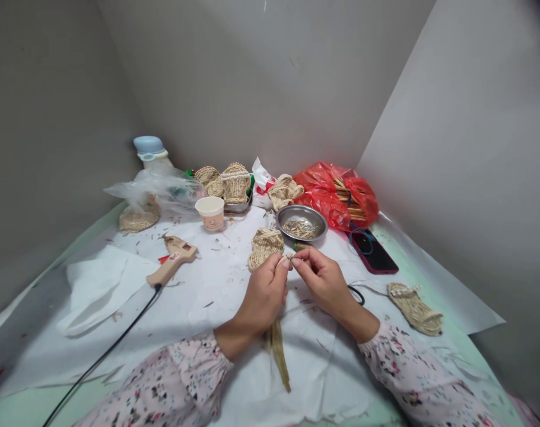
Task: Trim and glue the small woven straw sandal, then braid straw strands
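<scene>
My left hand (264, 290) is closed in a pinch on strands of dried straw (278, 354), whose long ends hang below it toward the table's front. Fingertip to fingertip with it, my right hand (321, 277) pinches a small bit of the same straw at the top. Just behind my left hand lies a woven straw piece (266, 244), partly covered by the fingers. A metal bowl (302, 223) holding short straw clippings stands right behind both hands.
At left, a beige glue gun (174, 258) trails a black cord; behind it are a paper cup (210, 213) and clear plastic bag (158, 184). Woven slippers (237, 182) sit at the back. At right are a red bag (323, 193), a phone (374, 251) and a small woven slipper (415, 308).
</scene>
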`<state>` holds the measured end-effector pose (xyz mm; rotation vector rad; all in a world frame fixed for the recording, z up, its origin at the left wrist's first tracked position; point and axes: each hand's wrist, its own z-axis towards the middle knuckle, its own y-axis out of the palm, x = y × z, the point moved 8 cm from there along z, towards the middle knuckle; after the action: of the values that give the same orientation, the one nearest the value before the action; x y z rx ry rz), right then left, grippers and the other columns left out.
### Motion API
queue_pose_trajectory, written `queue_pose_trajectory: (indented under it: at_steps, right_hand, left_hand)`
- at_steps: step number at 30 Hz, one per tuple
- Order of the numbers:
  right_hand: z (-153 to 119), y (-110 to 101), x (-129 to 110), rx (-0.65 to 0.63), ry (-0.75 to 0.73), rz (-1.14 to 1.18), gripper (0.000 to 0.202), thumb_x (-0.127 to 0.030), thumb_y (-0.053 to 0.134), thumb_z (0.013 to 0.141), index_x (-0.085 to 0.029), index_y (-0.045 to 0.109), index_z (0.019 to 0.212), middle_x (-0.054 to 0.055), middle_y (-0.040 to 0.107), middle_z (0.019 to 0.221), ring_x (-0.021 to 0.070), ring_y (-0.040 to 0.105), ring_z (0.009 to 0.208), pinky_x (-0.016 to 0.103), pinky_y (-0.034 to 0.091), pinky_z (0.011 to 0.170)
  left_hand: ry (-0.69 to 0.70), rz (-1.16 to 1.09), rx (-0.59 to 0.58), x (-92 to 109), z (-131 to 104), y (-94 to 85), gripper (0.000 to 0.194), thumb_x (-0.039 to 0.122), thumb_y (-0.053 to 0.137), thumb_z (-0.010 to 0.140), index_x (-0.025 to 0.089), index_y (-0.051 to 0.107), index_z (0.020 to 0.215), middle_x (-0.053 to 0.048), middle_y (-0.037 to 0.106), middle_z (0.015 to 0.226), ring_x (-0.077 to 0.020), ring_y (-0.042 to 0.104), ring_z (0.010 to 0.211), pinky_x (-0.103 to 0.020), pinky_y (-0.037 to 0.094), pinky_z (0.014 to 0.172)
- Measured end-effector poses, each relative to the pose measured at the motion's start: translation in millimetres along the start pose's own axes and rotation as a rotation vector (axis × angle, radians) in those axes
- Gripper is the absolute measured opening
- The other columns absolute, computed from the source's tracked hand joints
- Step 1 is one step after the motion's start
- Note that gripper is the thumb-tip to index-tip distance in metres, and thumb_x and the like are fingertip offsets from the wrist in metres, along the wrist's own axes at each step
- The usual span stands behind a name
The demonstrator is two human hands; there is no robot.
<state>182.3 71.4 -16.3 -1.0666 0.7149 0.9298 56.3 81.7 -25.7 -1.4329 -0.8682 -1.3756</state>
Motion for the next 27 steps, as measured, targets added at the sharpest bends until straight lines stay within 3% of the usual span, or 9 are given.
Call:
queue_pose_trajectory:
  at_steps: [9,27]
  right_hand:
    - [-5.5,0.3,-17.9,0.005,-0.101,-0.148,0.017,-0.030,0.050,0.092,-0.018,0.062,0.092,0.001,0.066,0.074,0.0141,0.056,0.062,0.025,0.042,0.062]
    - [-7.1,-0.5,-18.6,0.018,-0.120,-0.153,0.016,-0.029,0.051,0.092,-0.018,0.062,0.092,0.001,0.066,0.073,0.0137,0.056,0.062,0.025,0.043,0.063]
  left_hand:
    - [-0.037,-0.035,0.091,1.2,-3.2,-3.9,0.025,0.038,0.045,0.091,0.023,0.044,0.071,0.007,0.041,0.042,-0.0121,0.039,0.041,-0.022,0.032,0.043]
    - [-0.056,-0.096,0.129,3.9,-3.7,-7.5,0.022,0.034,0.046,0.089,0.022,0.045,0.070,0.007,0.040,0.042,-0.0108,0.037,0.040,-0.021,0.030,0.043]
